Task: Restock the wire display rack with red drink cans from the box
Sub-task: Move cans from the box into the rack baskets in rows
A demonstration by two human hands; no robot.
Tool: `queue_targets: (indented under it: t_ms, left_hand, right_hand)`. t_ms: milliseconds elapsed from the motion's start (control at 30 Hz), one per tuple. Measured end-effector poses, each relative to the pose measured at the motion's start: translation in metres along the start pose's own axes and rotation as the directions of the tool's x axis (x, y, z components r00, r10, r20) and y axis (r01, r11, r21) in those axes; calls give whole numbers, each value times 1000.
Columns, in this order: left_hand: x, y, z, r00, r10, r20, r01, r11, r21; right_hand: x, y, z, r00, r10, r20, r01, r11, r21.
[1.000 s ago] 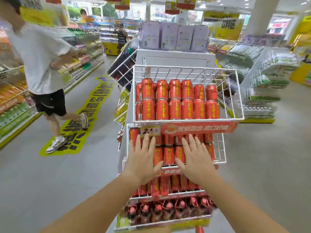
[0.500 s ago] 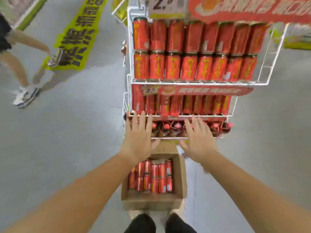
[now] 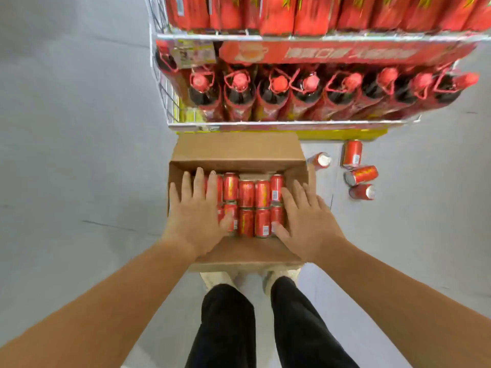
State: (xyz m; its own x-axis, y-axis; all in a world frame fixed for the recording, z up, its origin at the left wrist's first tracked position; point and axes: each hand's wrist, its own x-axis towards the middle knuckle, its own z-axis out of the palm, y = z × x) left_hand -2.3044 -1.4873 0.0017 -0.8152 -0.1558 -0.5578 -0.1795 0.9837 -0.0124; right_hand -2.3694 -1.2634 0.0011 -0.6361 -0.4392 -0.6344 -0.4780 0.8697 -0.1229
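I see the open brown cardboard box (image 3: 236,148) with the red drink cans (image 3: 247,205) lying in rows inside it. The left hand (image 3: 198,211) is over the box's left part and the right hand (image 3: 308,216) over its right part. Both have fingers straight and spread and grip nothing, though they perhaps touch the cans. The white wire display rack (image 3: 292,126) stands just behind the box. Four loose red cans (image 3: 361,175) lie on the grey floor (image 3: 79,155) to its right.

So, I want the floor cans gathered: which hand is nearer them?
Right. The right hand is at the box's right side, nearer the floor cans; the left hand at its left side.
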Motion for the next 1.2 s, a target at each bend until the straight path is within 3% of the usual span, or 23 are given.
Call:
queue_targets:
  t_ms: [233,500,633,733,900,1033,1200]
  left_hand:
    - [48,-12,134,983,-31,178,25,999,37]
    - [126,-19,221,950,-75,303,65,997,44]
    - [167,-23,248,936,-181,303,238,958,-161]
    - [191,-25,261,889,-303,343,418,843,-340]
    - [214,-18,273,834,-388,392,544,696,-469]
    - [226,-9,273,802,-443,402,595,661,-458]
    - [236,-16,274,789,-461,407,614,628,-478]
  right_hand:
    - [75,11,119,996,36,76,-42,997,72]
    - [162,24,196,988,78,131,-88,993,74]
    - [198,26,217,979,164,119,-181,972,148]
    - [218,26,230,962,228,153,-261,931,255]
    - [244,23,244,927,330,178,-375,820,432]
    - [262,13,247,871,451,193,-477,688,546]
    - [285,7,245,787,579,214,-591,607,531]
